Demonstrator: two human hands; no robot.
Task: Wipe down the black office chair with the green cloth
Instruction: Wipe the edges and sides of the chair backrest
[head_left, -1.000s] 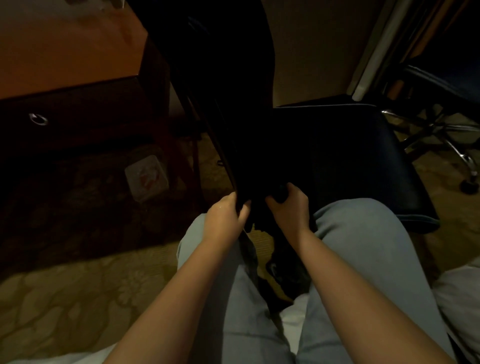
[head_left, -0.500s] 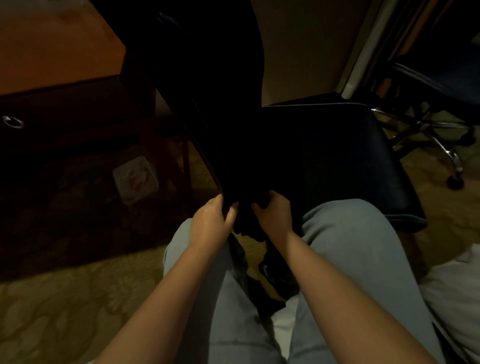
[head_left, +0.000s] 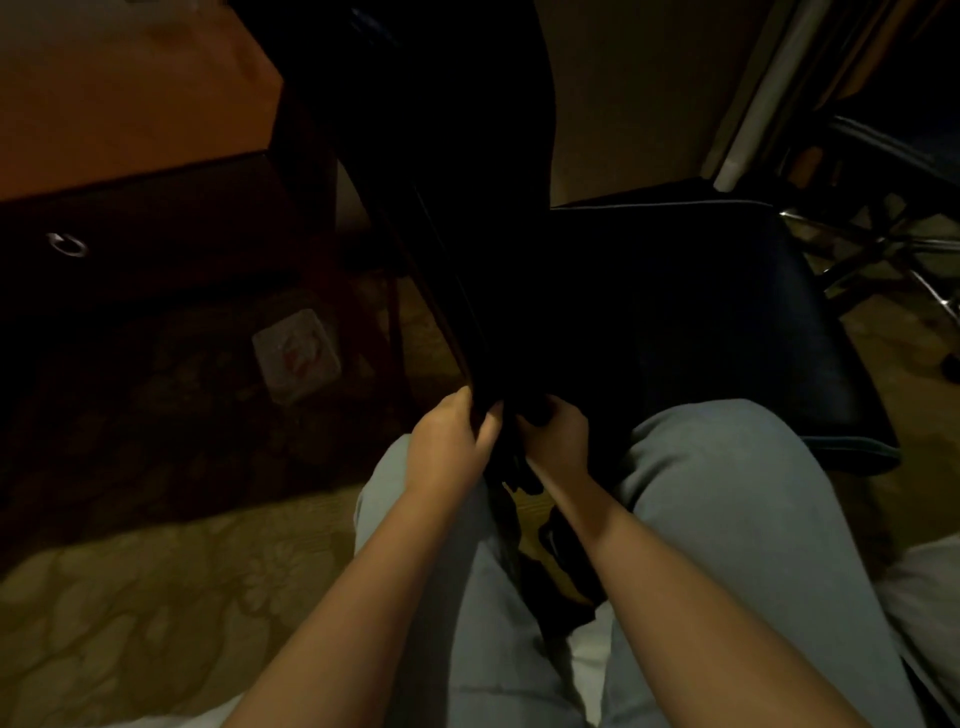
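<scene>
The black office chair (head_left: 701, 322) stands against the seated person's knees. The left hand (head_left: 449, 441) pinches its backrest's (head_left: 457, 182) lower edge. The right hand (head_left: 558, 436) curls just beside; too dark to tell whether it holds the green cloth. Likely wiping the base; next should sweep upward. A desk (head_left: 130, 104) stands left.

Office chair backrest (head_left: 441, 182): black, plain. Seat (head_left: 727, 322): black to very dark blue, pale piping along the edge. Desk top (head_left: 130, 93): orange-brown wood. Drawer front (head_left: 156, 249): dark brown, with silver ring pull (head_left: 67, 245). Carpet (head_left: 130, 623): olive-yellow, paler leaf-and-flower pattern, near-brown in shadow under the desk. Packet (head_left: 296, 356) on the carpet: white with a red mark. Trousers (head_left: 727, 519): pale grey-blue, plain. Second chair's base (head_left: 878, 249): chrome. Wall (head_left: 623, 104): beige. Bedding (head_left: 930, 597): white.
</scene>
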